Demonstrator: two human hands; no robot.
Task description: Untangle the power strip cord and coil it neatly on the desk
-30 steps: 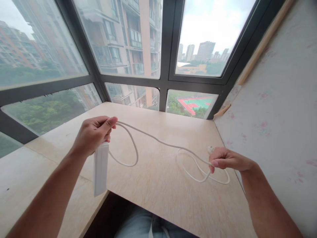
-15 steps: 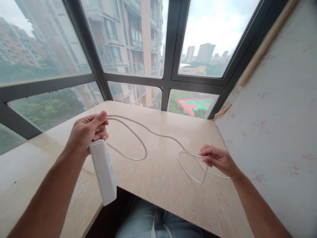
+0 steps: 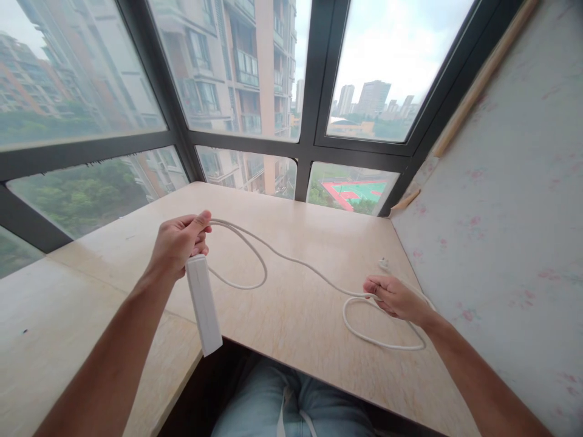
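My left hand (image 3: 184, 240) is closed around a white power strip (image 3: 204, 306) and pinches its cord between thumb and fingers. The strip hangs down from the hand, over the counter's front edge. From the left hand the white cord (image 3: 291, 260) makes one loop and runs across to the right. There my right hand (image 3: 394, 297) is closed on the cord, just above the counter. A second loop of cord lies below the right hand. The white plug (image 3: 383, 263) rests on the counter behind that hand.
A beige marble-patterned counter (image 3: 282, 321) fills the window corner. Dark window frames (image 3: 305, 152) border it at the back and left, and a wall with flowered paper (image 3: 496, 255) stands on the right. My legs (image 3: 291, 403) are below the front edge.
My left hand has moved slightly right with the power strip. My right hand has closed more tightly on the cord; the loop beneath it has widened to the right, and the plug has come into sight.
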